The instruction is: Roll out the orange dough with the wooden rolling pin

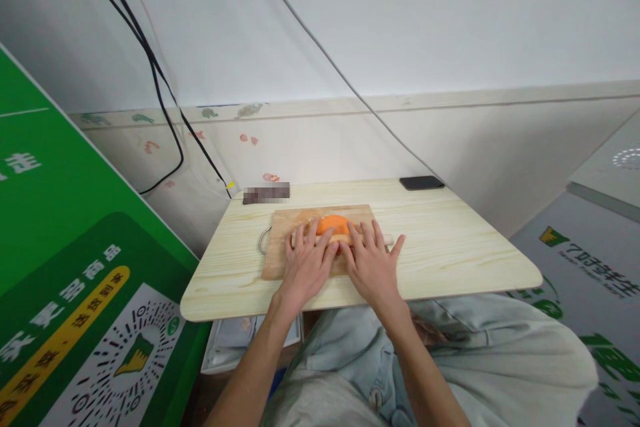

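Note:
A wooden rolling pin [341,239] lies across a soft orange slab [334,223] that looks like dough or modelling clay. Under both is a wooden cutting board [275,260] with a metal loop handle on its left side. My left hand [309,261] rests on the pin's left part, fingers stretched out and spread. On the right part, my right hand [371,260] presses with spread fingers, its outermost finger sticking out to the right. Both thumbs come close together at the middle. The hands cover much of the pin and the slab's near edge.
The board lies on a small pale wood-grain table [450,253] against a white wall. A black phone [421,183] is at its back right, a dark blurred-out item [266,193] at its back left. Green panel [100,247] stands left; black cables [150,53] hang behind.

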